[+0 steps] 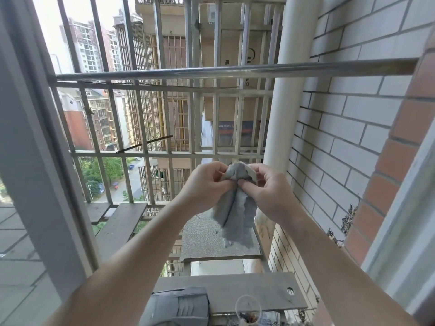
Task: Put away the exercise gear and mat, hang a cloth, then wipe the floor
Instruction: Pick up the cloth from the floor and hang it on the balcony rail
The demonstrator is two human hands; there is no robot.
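Your left hand point(207, 184) and right hand point(270, 191) pinch a fuzzy, crumpled grey cloth point(237, 215) below a round steel rail point(211, 70). Print on the brown cardboard box point(229, 107) is unreadable.

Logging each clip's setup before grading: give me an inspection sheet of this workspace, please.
Surface: grey board lying on the window grille.
Job's things: grey cloth, bunched, its tail hanging down; bare steel rail above it.
Clutter: clear cup and grey folded item by the board's near edge.
Hands: left hand and right hand both pinch the cloth's top.
Cables: nothing seen.
Surroundings: white pipe, tiled wall, apartment blocks outside.
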